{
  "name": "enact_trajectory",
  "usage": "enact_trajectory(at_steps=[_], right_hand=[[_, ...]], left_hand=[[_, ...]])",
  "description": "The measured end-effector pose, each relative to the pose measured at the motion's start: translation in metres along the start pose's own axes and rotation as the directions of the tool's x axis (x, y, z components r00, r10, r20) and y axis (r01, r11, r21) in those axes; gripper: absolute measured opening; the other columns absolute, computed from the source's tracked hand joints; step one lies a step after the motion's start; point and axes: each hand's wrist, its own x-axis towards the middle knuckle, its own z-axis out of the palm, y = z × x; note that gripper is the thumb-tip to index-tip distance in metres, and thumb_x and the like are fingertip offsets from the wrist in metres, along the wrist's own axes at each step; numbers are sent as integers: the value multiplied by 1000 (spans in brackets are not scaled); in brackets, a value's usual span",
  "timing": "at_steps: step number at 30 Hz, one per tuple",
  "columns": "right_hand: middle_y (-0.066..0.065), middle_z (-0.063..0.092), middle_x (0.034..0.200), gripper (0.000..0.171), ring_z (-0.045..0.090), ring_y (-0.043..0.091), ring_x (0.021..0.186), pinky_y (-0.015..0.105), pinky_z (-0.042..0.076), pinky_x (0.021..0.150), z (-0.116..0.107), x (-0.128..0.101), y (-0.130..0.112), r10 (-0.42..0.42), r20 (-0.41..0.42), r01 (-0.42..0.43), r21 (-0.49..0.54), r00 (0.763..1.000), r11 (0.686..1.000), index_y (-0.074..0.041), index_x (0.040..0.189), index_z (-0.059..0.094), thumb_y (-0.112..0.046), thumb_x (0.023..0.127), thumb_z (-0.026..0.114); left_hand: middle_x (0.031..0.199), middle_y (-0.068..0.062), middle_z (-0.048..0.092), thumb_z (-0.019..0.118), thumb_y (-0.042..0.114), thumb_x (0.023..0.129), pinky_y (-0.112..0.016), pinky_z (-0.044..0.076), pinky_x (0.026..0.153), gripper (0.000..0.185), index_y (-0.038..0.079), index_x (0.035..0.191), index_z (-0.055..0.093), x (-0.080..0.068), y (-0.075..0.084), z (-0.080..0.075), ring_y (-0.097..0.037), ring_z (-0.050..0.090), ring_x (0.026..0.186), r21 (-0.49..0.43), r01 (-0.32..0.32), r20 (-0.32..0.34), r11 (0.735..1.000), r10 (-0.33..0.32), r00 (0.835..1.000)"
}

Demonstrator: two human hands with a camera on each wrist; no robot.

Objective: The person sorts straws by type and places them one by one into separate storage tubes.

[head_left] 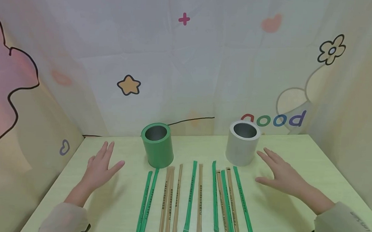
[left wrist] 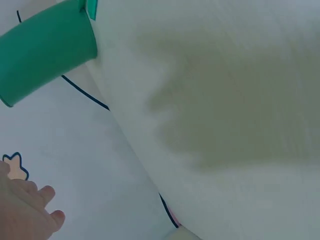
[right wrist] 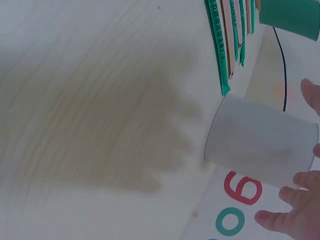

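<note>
My left hand (head_left: 98, 169) hovers above the table's left side, fingers spread, holding nothing; its shadow falls on the tabletop in the left wrist view. Opposite it, my right hand (head_left: 282, 173) is spread out too, its fingertips near the white cup (head_left: 242, 147). A green cup (head_left: 158, 149) stands upright at the back, left of centre. Between the hands lies a row of long paper-wrapped sticks with printed lettering, some in green wrappers (head_left: 190, 197) and some in brown wrappers (head_left: 199, 201). Several at the right lie close together, including a green wrapped stick (head_left: 244, 205).
The pale wooden table (head_left: 304, 153) ends at a hanging cloth (head_left: 188, 70) printed with a star, hearts, a flower and coloured letters. The cloth also closes off both sides. Both cups stand near the table's back edge.
</note>
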Motion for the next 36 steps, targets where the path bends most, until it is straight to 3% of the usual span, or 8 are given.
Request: enact_trajectory(at_steps=[5, 11, 14, 17, 21, 24, 30, 36], right_hand=[[24, 35, 135, 78, 40, 41, 117, 54, 38, 90, 6, 7, -12, -2, -19, 4, 86, 1000, 996, -2, 134, 32, -35, 74, 69], [25, 43, 126, 77, 56, 29, 90, 32, 50, 67, 15, 16, -21, 63, 16, -65, 270, 998, 961, 1, 134, 28, -24, 75, 70], [27, 46, 120, 77, 57, 23, 81, 25, 47, 60, 22, 19, -21, 89, 47, -100, 376, 995, 921, -1, 136, 25, -21, 75, 69], [28, 46, 116, 79, 57, 19, 77, 26, 48, 59, 32, 22, -18, 115, 108, -153, 474, 987, 867, -4, 137, 20, -21, 77, 68], [24, 46, 111, 78, 54, 20, 75, 30, 49, 59, 44, 25, -16, 164, 231, -270, 566, 959, 779, -9, 138, 17, -21, 78, 66], [21, 46, 104, 74, 51, 20, 72, 32, 49, 58, 51, 26, -19, 191, 296, -337, 590, 936, 734, -8, 136, 19, -18, 78, 66], [13, 47, 92, 70, 48, 17, 61, 30, 47, 54, 65, 27, -25, 261, 333, -413, 556, 906, 722, -5, 132, 27, -15, 76, 68], [9, 49, 81, 64, 46, 15, 55, 28, 43, 50, 74, 29, -26, 291, 320, -427, 541, 901, 725, -1, 129, 32, -10, 76, 67]], left_hand=[[144, -25, 16, 50, 44, 86, -64, 16, 95, 77, 4, 141, 14, 10, 15, 1, -46, 21, 128, -47, -44, -77, 998, 40, 996], [144, -20, 23, 51, 43, 86, -63, 19, 97, 72, 5, 139, 22, 24, 30, 7, -39, 23, 130, -108, -65, -141, 992, 50, 989], [143, -18, 26, 52, 43, 86, -59, 22, 99, 70, 7, 139, 25, 30, 36, 12, -37, 25, 130, -151, -53, -160, 987, 28, 987], [142, -16, 29, 52, 43, 85, -55, 25, 100, 68, 7, 138, 28, 35, 39, 17, -35, 27, 130, -197, -38, -180, 980, 2, 984], [141, -14, 32, 53, 41, 85, -52, 28, 100, 65, 8, 137, 31, 39, 40, 26, -33, 31, 128, -242, -30, -200, 970, -20, 979], [141, -12, 33, 54, 39, 85, -51, 29, 101, 63, 9, 136, 32, 42, 41, 34, -32, 32, 128, -263, -29, -206, 964, -26, 978], [140, -12, 34, 56, 34, 85, -49, 30, 101, 60, 9, 135, 35, 48, 47, 44, -31, 33, 128, -285, -36, -219, 958, -29, 975], [141, -12, 33, 56, 35, 85, -50, 30, 100, 58, 10, 133, 37, 54, 52, 49, -31, 34, 128, -288, -38, -216, 957, -27, 976]])
